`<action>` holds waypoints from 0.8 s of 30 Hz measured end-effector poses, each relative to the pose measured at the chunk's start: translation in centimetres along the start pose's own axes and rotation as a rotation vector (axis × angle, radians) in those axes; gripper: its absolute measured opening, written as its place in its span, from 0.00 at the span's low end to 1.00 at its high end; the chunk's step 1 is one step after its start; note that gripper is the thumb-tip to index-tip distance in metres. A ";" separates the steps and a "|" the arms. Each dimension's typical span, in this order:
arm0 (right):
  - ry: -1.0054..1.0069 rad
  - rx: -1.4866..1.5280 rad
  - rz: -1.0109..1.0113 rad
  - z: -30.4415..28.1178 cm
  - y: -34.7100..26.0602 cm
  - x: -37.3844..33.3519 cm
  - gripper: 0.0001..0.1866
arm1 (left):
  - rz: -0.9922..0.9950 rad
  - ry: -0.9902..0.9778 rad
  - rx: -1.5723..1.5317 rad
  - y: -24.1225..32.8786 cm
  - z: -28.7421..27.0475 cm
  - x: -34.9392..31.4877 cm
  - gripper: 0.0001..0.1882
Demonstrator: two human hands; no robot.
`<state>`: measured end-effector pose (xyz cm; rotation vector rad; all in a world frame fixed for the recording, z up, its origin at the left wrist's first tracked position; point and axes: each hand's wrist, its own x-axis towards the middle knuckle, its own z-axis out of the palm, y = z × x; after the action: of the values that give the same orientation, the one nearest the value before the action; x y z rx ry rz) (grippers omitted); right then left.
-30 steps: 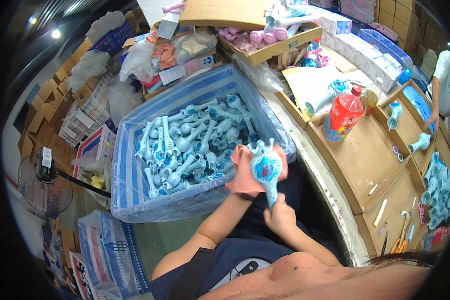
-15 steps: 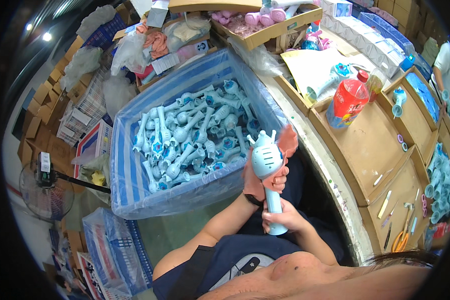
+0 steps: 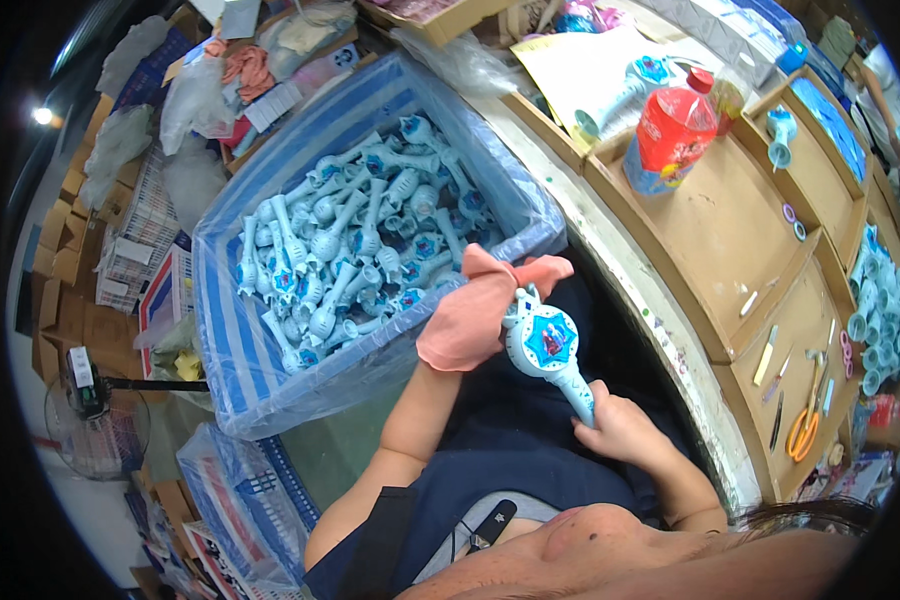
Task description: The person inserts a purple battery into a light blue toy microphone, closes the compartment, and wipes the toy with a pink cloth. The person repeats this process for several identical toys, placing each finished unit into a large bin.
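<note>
hiding the left hand: pink cloth (image 3: 467, 322)

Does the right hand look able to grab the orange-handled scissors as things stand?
Probably not: the right hand grips the blue wand by its handle. Once free, it likely could; the scissors lie uncovered in the cardboard tray to its right.

The toy wand (image 3: 560, 364) is light blue with a bright blue star (image 3: 550, 343). The cloth (image 3: 463, 320) is peachy pink. The bin (image 3: 224, 320) has blue and white stripes. The bottle (image 3: 674, 128) is red and blue. The scissor handles (image 3: 808, 418) are orange.
</note>
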<state>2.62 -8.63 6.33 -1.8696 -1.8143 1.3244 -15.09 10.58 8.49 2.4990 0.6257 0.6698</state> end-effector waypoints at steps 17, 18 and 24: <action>-0.016 -0.087 0.037 -0.7 -0.7 -1.9 0.18 | -0.142 0.001 -0.855 0.6 3.1 -0.5 0.05; 0.020 -0.115 0.045 -0.7 -0.7 -1.9 0.17 | -0.387 0.064 -1.499 1.0 3.4 -0.6 0.06; -0.016 -0.133 0.114 -0.4 -0.4 -2.5 0.18 | -0.178 0.149 -0.343 1.4 3.6 -1.0 0.09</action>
<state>3.07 -10.54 7.95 -2.0651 -1.8716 1.2866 -13.43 7.77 6.15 2.0654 0.7109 0.8241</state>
